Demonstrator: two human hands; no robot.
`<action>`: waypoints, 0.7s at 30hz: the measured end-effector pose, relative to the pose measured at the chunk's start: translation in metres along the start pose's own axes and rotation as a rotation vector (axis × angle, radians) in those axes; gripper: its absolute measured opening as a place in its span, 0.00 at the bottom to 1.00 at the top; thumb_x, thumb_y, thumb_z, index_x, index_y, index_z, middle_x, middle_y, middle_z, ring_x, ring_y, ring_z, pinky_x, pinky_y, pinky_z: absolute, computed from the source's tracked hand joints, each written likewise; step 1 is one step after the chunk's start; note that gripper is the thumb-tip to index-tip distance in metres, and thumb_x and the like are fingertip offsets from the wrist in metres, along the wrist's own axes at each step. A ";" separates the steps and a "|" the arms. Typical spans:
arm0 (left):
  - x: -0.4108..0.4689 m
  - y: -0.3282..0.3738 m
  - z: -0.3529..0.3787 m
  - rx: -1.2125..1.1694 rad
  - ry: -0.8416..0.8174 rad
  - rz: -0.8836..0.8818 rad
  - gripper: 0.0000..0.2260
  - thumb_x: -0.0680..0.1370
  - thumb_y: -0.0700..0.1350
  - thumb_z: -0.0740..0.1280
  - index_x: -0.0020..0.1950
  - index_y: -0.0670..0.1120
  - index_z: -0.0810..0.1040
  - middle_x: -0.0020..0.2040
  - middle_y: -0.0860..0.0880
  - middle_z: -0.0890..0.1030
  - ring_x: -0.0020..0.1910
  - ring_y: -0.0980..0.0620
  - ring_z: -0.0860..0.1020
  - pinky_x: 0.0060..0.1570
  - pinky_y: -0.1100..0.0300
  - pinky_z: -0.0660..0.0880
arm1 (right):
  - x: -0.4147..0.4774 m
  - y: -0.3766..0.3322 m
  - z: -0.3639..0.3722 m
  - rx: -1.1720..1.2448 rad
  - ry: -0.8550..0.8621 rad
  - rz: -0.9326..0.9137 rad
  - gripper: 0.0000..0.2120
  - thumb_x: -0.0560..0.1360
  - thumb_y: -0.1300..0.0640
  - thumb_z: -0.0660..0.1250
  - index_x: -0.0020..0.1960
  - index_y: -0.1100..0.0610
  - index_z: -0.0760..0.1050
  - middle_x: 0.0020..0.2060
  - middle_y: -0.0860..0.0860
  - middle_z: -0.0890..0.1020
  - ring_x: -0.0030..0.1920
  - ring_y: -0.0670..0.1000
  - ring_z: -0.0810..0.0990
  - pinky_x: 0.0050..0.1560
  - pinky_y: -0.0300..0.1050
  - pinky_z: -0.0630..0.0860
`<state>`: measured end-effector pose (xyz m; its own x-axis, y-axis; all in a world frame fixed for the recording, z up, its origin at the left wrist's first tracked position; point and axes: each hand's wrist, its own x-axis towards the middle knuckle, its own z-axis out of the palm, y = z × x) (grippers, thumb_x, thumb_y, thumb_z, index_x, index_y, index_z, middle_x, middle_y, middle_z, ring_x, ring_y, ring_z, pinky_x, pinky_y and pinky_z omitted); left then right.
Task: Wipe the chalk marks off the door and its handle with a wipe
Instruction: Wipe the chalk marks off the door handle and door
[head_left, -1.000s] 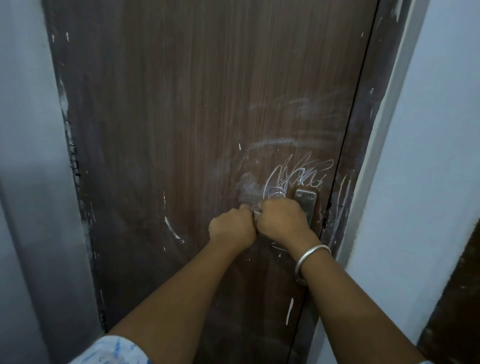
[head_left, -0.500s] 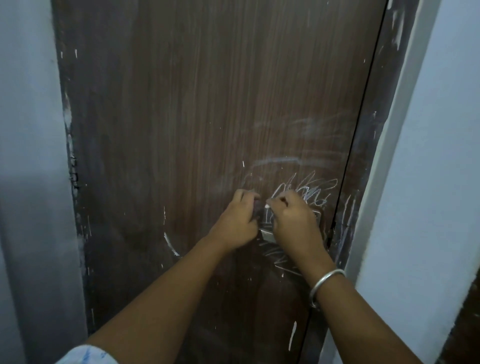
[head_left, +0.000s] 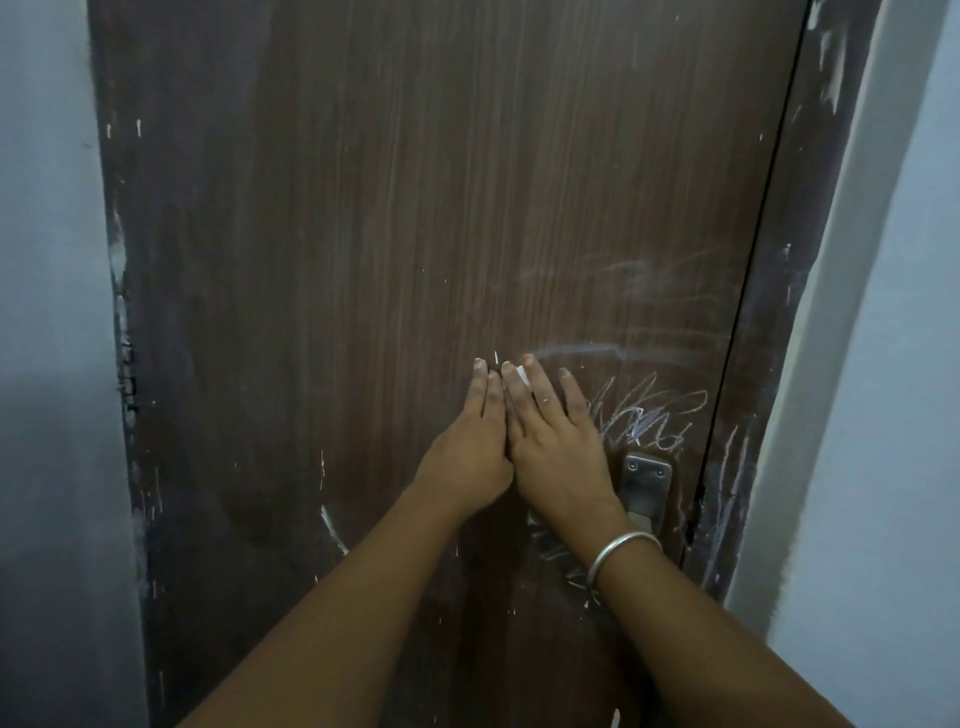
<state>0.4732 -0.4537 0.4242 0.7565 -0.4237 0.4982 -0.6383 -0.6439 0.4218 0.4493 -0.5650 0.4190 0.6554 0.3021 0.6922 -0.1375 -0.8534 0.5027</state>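
Note:
The brown wooden door (head_left: 389, 234) fills the view. White chalk scribbles (head_left: 652, 415) sit just above the metal handle plate (head_left: 647, 480), with a smeared chalk line (head_left: 613, 351) higher up and more marks (head_left: 558, 556) below the handle. My left hand (head_left: 470, 447) and my right hand (head_left: 556, 441) lie side by side, flat on the door, fingers straight and pointing up. A small white piece (head_left: 522, 375) shows between my right hand's fingers; I cannot tell whether it is a wipe. My right wrist hides most of the handle's lever.
The dark door frame (head_left: 748, 441) at the right carries chalk streaks too. Pale walls stand at the left (head_left: 52, 312) and at the right (head_left: 893, 364). A white scratch (head_left: 332, 525) marks the door's lower left. A silver bangle (head_left: 621, 553) is on my right wrist.
Both hands were curled together at the handle. They have since risen up the door and spread flat against it. The view has shifted down a little.

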 end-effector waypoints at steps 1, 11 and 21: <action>0.001 -0.001 -0.001 -0.002 -0.015 -0.007 0.37 0.76 0.37 0.59 0.76 0.45 0.37 0.76 0.49 0.32 0.75 0.48 0.57 0.68 0.51 0.67 | 0.000 -0.002 0.000 -0.050 -0.032 0.014 0.31 0.75 0.48 0.57 0.75 0.59 0.55 0.74 0.56 0.59 0.75 0.57 0.53 0.72 0.58 0.43; 0.005 -0.001 -0.009 0.120 -0.150 -0.042 0.38 0.77 0.39 0.59 0.75 0.50 0.34 0.74 0.45 0.29 0.63 0.36 0.72 0.58 0.46 0.72 | -0.003 -0.019 0.002 0.165 -0.120 0.127 0.46 0.65 0.50 0.70 0.75 0.60 0.50 0.76 0.59 0.51 0.75 0.60 0.46 0.72 0.57 0.40; 0.006 0.004 -0.013 0.108 -0.214 -0.054 0.42 0.75 0.40 0.61 0.74 0.54 0.31 0.73 0.43 0.27 0.64 0.35 0.71 0.62 0.44 0.71 | -0.007 -0.014 0.003 0.173 -0.087 0.247 0.47 0.65 0.48 0.69 0.75 0.61 0.49 0.76 0.60 0.50 0.75 0.62 0.47 0.71 0.59 0.41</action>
<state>0.4735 -0.4508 0.4389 0.8096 -0.5044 0.3003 -0.5856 -0.7289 0.3547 0.4493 -0.5568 0.4060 0.6799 0.0453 0.7319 -0.1772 -0.9584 0.2239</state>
